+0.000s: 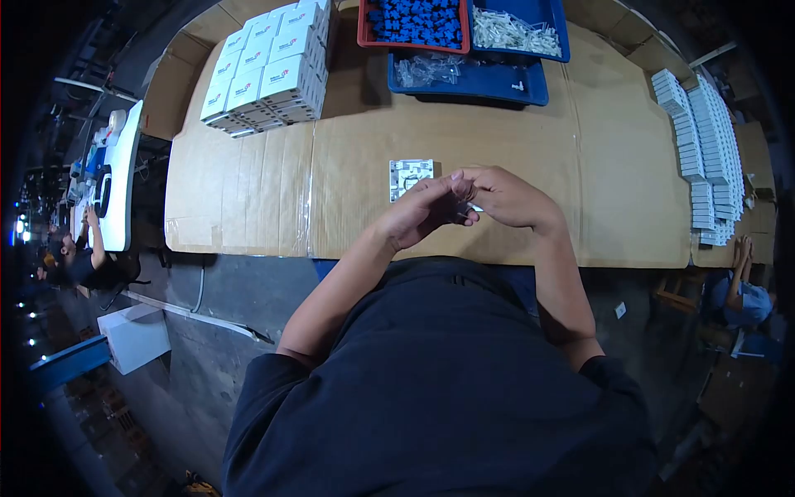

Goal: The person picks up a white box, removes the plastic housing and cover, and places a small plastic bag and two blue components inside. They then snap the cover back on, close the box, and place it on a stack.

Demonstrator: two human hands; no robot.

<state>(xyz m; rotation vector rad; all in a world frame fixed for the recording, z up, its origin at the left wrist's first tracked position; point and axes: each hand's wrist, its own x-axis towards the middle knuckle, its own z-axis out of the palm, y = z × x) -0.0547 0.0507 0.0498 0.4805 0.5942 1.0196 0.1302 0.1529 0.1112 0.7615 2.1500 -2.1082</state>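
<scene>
Both the left hand (424,209) and right hand (507,197) pinched 1 small clear part (473,207); it risked slipping toward the white plate (410,176) at 10 o'clock.

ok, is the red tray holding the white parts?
No: the red tray is filled with blue parts, while the white parts sit in the blue tray beside it.

A cardboard-covered table (248,199) bears stacked white boxes (269,70) at the far left. Far off sit a red tray of blue parts (414,23) and two blue trays (489,81). Rows of small white boxes (708,149) line the right edge.
</scene>
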